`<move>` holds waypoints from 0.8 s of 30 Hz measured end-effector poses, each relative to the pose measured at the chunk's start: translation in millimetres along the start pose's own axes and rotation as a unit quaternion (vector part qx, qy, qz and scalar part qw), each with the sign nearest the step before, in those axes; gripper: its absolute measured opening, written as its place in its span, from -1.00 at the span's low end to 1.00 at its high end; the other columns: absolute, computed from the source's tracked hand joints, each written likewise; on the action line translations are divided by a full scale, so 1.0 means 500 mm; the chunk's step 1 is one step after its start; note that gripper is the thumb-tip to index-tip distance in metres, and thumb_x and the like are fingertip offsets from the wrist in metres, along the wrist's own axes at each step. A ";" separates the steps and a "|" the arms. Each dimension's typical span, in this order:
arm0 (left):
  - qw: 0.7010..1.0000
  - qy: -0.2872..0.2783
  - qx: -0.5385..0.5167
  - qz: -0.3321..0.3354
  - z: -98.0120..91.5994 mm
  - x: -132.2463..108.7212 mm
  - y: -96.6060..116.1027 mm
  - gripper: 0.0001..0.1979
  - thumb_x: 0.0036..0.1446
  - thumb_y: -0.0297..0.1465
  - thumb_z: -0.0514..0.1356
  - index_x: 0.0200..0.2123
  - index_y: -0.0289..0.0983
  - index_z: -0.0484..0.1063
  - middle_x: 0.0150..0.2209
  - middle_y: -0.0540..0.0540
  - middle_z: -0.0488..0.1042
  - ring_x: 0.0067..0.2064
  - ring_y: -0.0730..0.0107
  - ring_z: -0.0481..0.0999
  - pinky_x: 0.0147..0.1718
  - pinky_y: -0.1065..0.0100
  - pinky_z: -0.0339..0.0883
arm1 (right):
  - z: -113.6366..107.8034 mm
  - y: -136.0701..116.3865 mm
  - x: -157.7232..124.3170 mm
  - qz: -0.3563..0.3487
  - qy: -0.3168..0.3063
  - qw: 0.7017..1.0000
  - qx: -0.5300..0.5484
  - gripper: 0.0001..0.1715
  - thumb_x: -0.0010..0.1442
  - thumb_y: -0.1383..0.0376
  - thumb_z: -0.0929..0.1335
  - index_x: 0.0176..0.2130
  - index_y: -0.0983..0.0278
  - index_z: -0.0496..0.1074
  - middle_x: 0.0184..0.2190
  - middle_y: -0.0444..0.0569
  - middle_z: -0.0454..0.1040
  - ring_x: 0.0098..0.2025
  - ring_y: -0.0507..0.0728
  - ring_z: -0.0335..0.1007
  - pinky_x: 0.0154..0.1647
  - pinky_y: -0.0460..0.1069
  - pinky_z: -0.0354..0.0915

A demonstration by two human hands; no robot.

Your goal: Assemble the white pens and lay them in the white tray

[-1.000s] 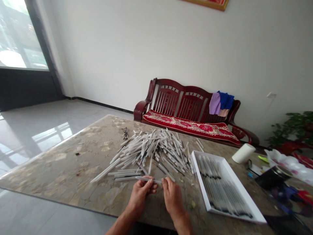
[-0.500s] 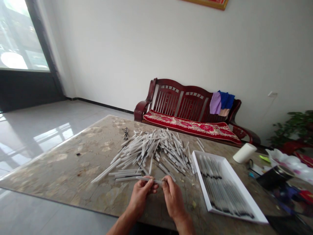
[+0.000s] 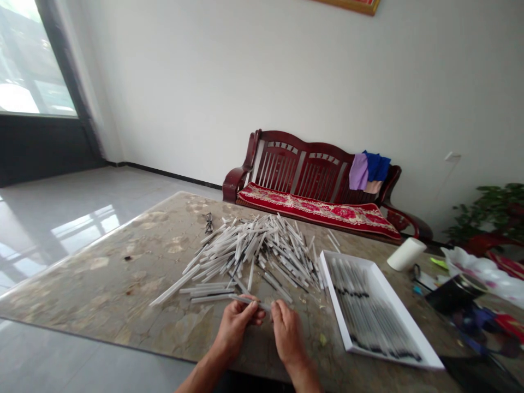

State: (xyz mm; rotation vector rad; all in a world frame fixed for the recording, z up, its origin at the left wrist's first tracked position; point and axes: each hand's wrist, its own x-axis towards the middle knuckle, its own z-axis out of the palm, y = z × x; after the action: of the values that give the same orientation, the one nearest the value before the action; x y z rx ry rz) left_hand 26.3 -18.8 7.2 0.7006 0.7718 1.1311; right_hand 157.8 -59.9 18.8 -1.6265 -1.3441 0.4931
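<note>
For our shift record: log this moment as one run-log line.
left hand grips white stick | right hand at stick end | nearby: stick pile, white tray

The tubes (image 3: 245,251) in the central pile are white streaked with black, and the tray (image 3: 393,303) at lower right is white. The table (image 3: 94,284) is mottled beige and brown. At right, the sofa (image 3: 286,164) is dark red, its cushion (image 3: 315,214) red with cream florals, beside a lilac cloth (image 3: 359,172) and a blue cloth (image 3: 377,166).

wall picture (image 3: 347,4): mostly cut off up top
tray sticks (image 3: 368,311): pretty blurry
tiny bits far right (image 3: 421,281): too small to tell
</note>
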 end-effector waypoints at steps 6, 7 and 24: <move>0.999 -0.009 0.044 0.013 0.006 -0.005 0.003 -0.56 -0.23 -0.10 0.47 -0.42 -0.29 0.48 -0.60 -0.02 0.53 -0.56 0.41 0.49 -0.56 0.46 0.37 | 0.033 -0.005 -0.022 0.238 -0.068 0.942 0.229 -0.32 0.12 -0.31 0.18 -0.60 0.17 0.18 -0.81 -0.30 0.04 -0.81 -0.06 -0.13 -0.80 -0.13 -0.14; 0.998 -0.008 0.054 0.016 0.006 -0.005 0.005 -0.56 -0.20 -0.08 0.45 -0.41 -0.29 0.47 -0.60 -0.02 0.53 -0.56 0.40 0.49 -0.55 0.46 0.37 | 0.030 -0.007 -0.024 0.249 -0.096 0.934 0.238 -0.31 0.10 -0.33 0.19 -0.58 0.19 0.22 -0.82 -0.31 0.06 -0.81 -0.07 -0.13 -0.80 -0.14 -0.14; 0.980 -0.025 0.184 0.069 0.001 0.001 -0.013 -0.38 0.12 -0.07 0.21 0.19 -0.21 0.28 -0.56 0.13 0.33 -0.62 0.52 0.25 -0.63 0.49 0.14 | -0.139 0.113 0.171 0.042 0.045 0.948 -0.312 -0.68 0.22 0.41 0.25 -0.19 0.21 0.56 -0.17 0.01 0.57 -0.14 0.12 0.51 -0.18 -0.09 0.27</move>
State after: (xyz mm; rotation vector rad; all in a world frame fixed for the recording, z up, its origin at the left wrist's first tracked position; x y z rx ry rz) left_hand 30.1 -20.4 2.4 1.1024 0.9120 1.1005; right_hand 269.6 -7.1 26.0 -2.1936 -1.4497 0.0272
